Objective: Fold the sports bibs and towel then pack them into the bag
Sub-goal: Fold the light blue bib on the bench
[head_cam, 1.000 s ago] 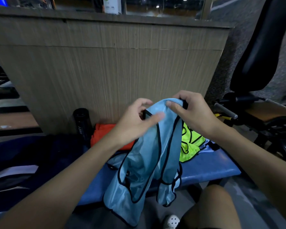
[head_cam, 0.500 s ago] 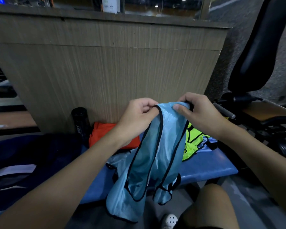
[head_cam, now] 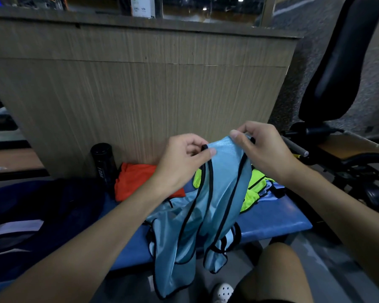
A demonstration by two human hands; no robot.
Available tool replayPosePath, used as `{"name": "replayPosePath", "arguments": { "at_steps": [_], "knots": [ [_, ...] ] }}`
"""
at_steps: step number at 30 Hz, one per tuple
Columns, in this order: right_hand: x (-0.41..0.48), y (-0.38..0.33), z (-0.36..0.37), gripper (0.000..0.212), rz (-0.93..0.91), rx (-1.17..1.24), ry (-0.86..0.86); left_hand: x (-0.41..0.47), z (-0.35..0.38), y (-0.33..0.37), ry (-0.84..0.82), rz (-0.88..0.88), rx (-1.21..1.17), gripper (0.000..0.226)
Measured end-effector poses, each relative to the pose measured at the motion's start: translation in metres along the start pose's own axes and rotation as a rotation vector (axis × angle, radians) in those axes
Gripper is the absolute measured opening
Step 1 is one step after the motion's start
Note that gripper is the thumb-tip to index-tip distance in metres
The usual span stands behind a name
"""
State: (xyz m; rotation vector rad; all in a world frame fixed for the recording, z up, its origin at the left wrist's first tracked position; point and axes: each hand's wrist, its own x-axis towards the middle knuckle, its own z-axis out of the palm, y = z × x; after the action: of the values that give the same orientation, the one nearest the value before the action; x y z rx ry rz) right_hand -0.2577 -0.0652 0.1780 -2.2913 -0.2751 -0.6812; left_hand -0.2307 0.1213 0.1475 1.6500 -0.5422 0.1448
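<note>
Wood-grain counter panel (head_cam: 140, 95), black bottle (head_cam: 103, 162) upright against it, blue padded bench (head_cam: 271, 224), perhaps a black gym-machine backrest (head_cam: 333, 62)

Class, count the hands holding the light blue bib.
2: the left hand pinches the light blue bib at its top-left edge; the right hand pinches its top-right. No others show.

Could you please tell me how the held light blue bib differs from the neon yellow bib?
The light blue mesh bib hangs from the left hand and right hand; the neon yellow bib lies crumpled on the blue padded bench. The blue bib partly hides the yellow one. Both are black-trimmed.
</note>
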Motion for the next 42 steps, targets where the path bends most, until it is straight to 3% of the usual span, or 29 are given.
{"name": "replayPosePath", "arguments": {
  "at_steps": [3,5,6,8,10,12,16,22,30,33,36,42],
  "knots": [
    [-0.001,0.007,-0.009,0.016,0.000,-0.110,-0.106,0.003,-0.003,0.007,-0.037,0.018,0.018,0.008],
    [-0.004,0.004,-0.014,0.007,-0.009,-0.023,-0.232,0.005,-0.003,0.011,-0.081,0.039,0.020,0.010],
    [-0.005,0.001,-0.015,0.009,-0.008,0.068,-0.290,0.006,-0.002,0.014,-0.107,0.057,0.019,0.011],
    [-0.005,-0.006,-0.014,0.044,-0.010,0.150,-0.360,0.007,0.000,0.017,-0.140,0.083,0.020,0.012],
    [-0.004,-0.009,-0.009,0.036,0.007,0.138,-0.394,0.008,0.002,0.015,-0.127,0.096,0.036,0.013],
    [-0.004,-0.010,-0.005,0.011,-0.004,0.053,-0.320,0.005,0.004,0.009,-0.068,0.099,0.001,0.006],
    [-0.001,-0.013,-0.005,0.013,-0.064,-0.014,-0.205,-0.014,0.005,-0.020,-0.109,0.027,-0.051,0.018],
    [0.004,-0.017,-0.010,0.017,-0.014,0.016,-0.124,-0.036,-0.002,-0.063,-0.101,-0.033,0.064,0.008],
    [0.018,0.009,-0.024,0.021,0.106,0.085,0.337,-0.042,-0.028,-0.091,0.017,-0.017,0.247,0.013],
    [0.020,0.022,-0.032,0.016,0.175,0.044,0.438,-0.036,-0.038,-0.082,0.087,-0.010,0.264,0.032],
    [0.018,0.031,-0.033,0.020,0.187,0.033,0.305,-0.026,-0.041,-0.059,0.049,-0.021,0.186,0.034],
    [-0.015,0.015,-0.009,0.012,0.177,0.381,-0.332,0.005,-0.019,-0.002,-0.091,0.076,0.183,0.010]
  ]
}}
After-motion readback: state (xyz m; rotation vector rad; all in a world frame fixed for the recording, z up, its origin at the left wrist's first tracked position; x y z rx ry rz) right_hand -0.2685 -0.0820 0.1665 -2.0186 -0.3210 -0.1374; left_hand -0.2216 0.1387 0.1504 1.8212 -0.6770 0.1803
